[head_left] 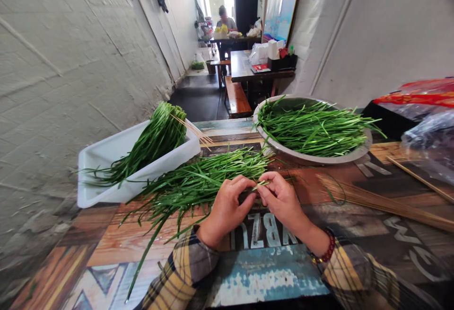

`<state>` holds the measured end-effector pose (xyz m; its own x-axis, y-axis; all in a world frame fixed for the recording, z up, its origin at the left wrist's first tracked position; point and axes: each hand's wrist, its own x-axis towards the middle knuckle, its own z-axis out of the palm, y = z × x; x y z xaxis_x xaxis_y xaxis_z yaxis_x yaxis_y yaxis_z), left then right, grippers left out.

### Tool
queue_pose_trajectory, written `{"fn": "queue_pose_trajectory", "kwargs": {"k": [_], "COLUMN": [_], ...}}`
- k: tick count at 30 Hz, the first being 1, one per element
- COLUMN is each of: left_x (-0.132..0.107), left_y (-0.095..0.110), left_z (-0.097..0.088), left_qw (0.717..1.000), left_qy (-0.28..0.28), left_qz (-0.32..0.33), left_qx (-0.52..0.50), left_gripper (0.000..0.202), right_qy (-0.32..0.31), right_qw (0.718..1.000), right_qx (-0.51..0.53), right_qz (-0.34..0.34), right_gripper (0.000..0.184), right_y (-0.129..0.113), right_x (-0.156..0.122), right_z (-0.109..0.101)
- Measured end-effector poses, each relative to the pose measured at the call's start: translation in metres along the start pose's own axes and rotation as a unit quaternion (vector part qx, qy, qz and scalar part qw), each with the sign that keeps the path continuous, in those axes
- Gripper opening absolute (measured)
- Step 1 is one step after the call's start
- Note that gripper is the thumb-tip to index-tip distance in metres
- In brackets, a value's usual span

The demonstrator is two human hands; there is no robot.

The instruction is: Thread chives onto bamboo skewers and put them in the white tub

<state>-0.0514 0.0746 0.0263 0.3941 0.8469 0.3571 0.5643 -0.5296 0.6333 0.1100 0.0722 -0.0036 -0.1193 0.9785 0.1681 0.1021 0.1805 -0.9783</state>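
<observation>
My left hand (pixel 230 208) and my right hand (pixel 283 202) meet over the table, thumbs and fingers pinched on the pale stem ends of a few garlic chives (pixel 261 184). Whether a skewer is between my fingers as well, I cannot tell. Just beyond my hands lies a loose pile of garlic chives (pixel 198 177), leaves trailing to the left. A white tray (pixel 102 156) at the left holds a thick bunch of chives (pixel 156 137) threaded on bamboo skewers (pixel 198 132). More chives (pixel 315 128) fill a round basin (pixel 308 158) behind my right hand.
Loose bamboo skewers (pixel 386 203) lie on the patterned wooden table (pixel 117 239) to the right. Plastic bags (pixel 431 139) sit at the right edge. Farther back are a bench (pixel 238 96), a second table (pixel 244 64) and a seated person (pixel 227 21). A wall (pixel 53 87) closes the left side.
</observation>
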Motion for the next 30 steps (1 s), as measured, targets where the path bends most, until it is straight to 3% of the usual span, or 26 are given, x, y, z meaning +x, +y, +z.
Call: {"fn": "queue_pose_trajectory", "kwargs": {"k": [6, 11, 13, 17, 22, 30], "left_x": [-0.002, 0.001, 0.002, 0.003, 0.004, 0.004], "left_y": [-0.002, -0.008, -0.012, -0.016, -0.015, -0.018], "left_z": [-0.003, -0.013, -0.015, -0.016, -0.015, -0.010], "left_qw": [0.995, 0.992, 0.991, 0.992, 0.977, 0.964], "left_qy": [0.002, 0.102, 0.119, 0.071, -0.014, 0.005], "left_qz": [0.029, 0.010, 0.002, 0.021, 0.036, 0.053], "left_qx": [0.100, 0.067, 0.059, 0.105, 0.209, 0.261], "left_gripper": [0.010, 0.012, 0.013, 0.012, 0.013, 0.015], "right_qy": [-0.030, -0.075, -0.109, -0.152, -0.189, -0.140], "right_qw": [0.998, 0.994, 0.989, 0.981, 0.976, 0.985], "right_qx": [0.028, 0.000, -0.006, -0.018, -0.043, -0.097], "right_qz": [0.048, 0.081, 0.098, 0.118, 0.095, 0.030], "right_gripper": [0.026, 0.020, 0.016, 0.010, 0.006, 0.005], "right_y": [-0.004, -0.001, -0.002, -0.004, -0.010, -0.012], "right_x": [0.002, 0.000, -0.003, -0.008, -0.013, -0.012], "right_z": [-0.003, -0.001, 0.002, 0.005, 0.005, 0.004]}}
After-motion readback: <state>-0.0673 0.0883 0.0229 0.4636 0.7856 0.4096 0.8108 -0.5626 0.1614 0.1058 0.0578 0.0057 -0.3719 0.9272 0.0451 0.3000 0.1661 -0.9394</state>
